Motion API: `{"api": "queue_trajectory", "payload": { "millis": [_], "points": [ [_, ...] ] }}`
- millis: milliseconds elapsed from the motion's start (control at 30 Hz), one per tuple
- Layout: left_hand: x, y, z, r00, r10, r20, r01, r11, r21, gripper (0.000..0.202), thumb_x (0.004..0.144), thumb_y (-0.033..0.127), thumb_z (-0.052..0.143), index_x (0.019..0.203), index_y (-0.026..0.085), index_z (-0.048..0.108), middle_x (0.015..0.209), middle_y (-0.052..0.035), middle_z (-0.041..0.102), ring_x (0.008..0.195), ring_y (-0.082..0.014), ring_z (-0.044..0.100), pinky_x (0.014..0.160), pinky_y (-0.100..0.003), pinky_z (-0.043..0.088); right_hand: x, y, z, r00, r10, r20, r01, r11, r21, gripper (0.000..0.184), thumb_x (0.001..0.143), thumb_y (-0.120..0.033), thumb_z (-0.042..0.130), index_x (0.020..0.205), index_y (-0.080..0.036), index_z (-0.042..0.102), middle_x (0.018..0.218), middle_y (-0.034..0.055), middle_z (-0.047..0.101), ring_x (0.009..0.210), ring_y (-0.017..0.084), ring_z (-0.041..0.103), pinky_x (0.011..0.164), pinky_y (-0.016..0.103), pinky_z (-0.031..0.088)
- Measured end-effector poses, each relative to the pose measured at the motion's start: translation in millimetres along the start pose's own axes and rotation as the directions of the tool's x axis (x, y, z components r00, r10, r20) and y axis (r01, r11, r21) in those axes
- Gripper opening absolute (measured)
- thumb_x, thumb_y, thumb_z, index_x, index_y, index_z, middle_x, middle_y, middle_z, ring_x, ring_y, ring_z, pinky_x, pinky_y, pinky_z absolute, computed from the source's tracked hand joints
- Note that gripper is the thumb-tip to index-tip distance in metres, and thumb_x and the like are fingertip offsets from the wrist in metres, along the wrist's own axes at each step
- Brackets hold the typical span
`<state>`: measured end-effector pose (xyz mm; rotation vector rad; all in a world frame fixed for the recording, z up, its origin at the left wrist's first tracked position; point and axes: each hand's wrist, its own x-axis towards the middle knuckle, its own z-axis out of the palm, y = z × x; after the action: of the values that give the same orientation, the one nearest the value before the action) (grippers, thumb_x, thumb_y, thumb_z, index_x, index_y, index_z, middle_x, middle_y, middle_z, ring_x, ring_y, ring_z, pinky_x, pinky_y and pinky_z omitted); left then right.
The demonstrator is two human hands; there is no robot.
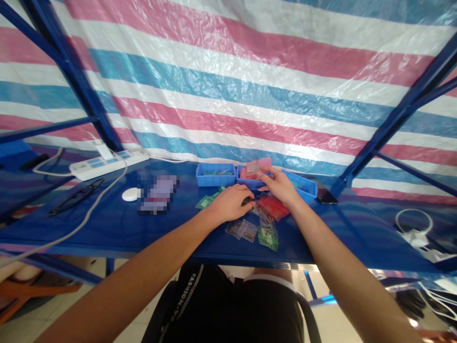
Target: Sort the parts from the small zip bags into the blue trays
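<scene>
My right hand [280, 185] pinches a pink plastic packet [259, 166] above the middle blue bin [252, 183], which has red packets in it. My left hand [233, 202] rests low over the pile, its fingers curled inward; what they hold, if anything, is hidden. Between and below my hands lie red packets [274, 207], clear packets [243, 230] with small brass-coloured pieces, and a green packet [267, 238]. More green packets [205, 202] lie left of my left hand. A left blue bin [216, 180] and a right blue bin [306, 188] flank the middle one.
On the blue table [185, 233], a blurred-out phone-like object [159, 194], a white round case [130, 194], glasses [76, 196] and a power strip [110, 163] with a trailing cable lie left. A dark phone [325, 193] lies right. Blue metal posts and a striped sheet [250, 95] stand behind.
</scene>
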<state>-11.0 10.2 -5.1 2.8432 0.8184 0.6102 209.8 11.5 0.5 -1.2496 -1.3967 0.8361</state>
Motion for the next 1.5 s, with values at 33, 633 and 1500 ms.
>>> {"api": "queue_trajectory", "payload": {
  "millis": [33, 633, 1500],
  "points": [
    [0.0, 0.2, -0.3, 1.0, -0.001, 0.002, 0.001, 1.0, -0.001, 0.027, 0.106, 0.037, 0.062, 0.121, 0.02, 0.077, 0.119, -0.0094, 0.074, 0.118, -0.0276, 0.069, 0.106, -0.042, 0.054, 0.4, 0.8, 0.1, 1.0, 0.001, -0.009, -0.001, 1.0, -0.002, 0.051, 0.096, -0.044, 0.076, 0.141, -0.019, 0.069, 0.128, 0.0125, 0.08, 0.1, 0.029, 0.082, 0.083, 0.044, 0.073],
    [-0.3, 1.6, -1.0, 1.0, -0.007, -0.003, 0.007, 1.0, 0.003, 0.026, 0.106, 0.036, 0.062, 0.121, 0.022, 0.077, 0.118, -0.0094, 0.074, 0.117, -0.0271, 0.068, 0.107, -0.041, 0.054, 0.3, 3.6, 0.5, 0.999, -0.005, -0.047, 0.003, 0.999, -0.048, 0.064, 0.096, -0.049, 0.075, 0.148, -0.016, 0.061, 0.129, 0.0175, 0.078, 0.098, 0.035, 0.082, 0.082, 0.053, 0.072],
    [-0.6, 2.8, -3.0, 1.0, -0.007, 0.019, 0.006, 1.0, 0.025, 0.027, 0.106, 0.038, 0.061, 0.122, 0.021, 0.076, 0.119, -0.0092, 0.073, 0.116, -0.027, 0.07, 0.103, -0.04, 0.055, -7.1, -1.2, 2.6, 0.996, -0.091, -0.004, 0.088, 0.977, -0.196, 0.059, 0.096, -0.053, 0.071, 0.144, -0.02, 0.066, 0.142, 0.0145, 0.071, 0.094, 0.028, 0.079, 0.069, 0.042, 0.071]
  ]
}}
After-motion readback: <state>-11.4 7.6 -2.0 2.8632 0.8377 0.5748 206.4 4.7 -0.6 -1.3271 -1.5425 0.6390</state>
